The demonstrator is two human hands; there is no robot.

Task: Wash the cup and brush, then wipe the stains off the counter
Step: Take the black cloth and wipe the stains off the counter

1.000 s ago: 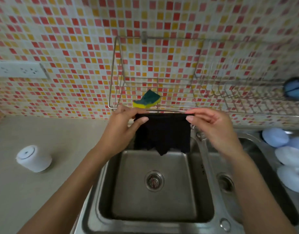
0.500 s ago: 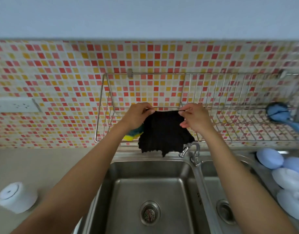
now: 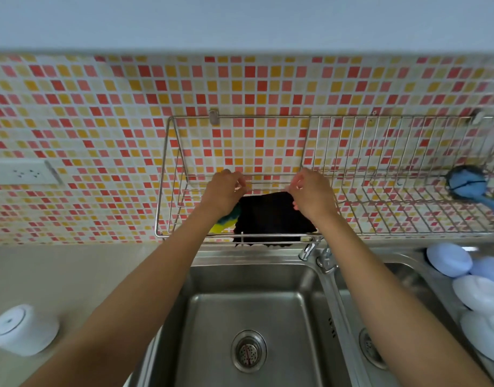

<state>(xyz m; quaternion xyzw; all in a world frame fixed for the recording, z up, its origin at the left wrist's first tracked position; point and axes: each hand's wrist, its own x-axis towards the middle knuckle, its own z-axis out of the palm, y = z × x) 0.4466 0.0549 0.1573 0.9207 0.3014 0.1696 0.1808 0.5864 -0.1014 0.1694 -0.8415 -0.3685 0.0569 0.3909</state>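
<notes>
A black cloth (image 3: pixel 271 216) lies draped in the left part of the wire rack (image 3: pixel 167 174) on the tiled wall, its lower edge hanging over the rack's front rail. My left hand (image 3: pixel 224 192) and my right hand (image 3: pixel 312 195) pinch its far corners, fingers curled. A white cup (image 3: pixel 23 329) stands upside down on the beige counter (image 3: pixel 72 275) at the lower left. The blue brush (image 3: pixel 466 182) rests in the rack at the far right, its handle running off the frame.
A yellow and green sponge (image 3: pixel 224 222) sits in the rack under my left wrist. Below are a steel double sink (image 3: pixel 248 311) with a faucet (image 3: pixel 324 259) between the basins. Pale blue and white bowls (image 3: pixel 449 259) lie at the right. A wall socket (image 3: pixel 22 173) is on the left.
Both hands have lifted the black cloth from above the sink up and away into the wire rack, where it now rests. My view has tilted upward.
</notes>
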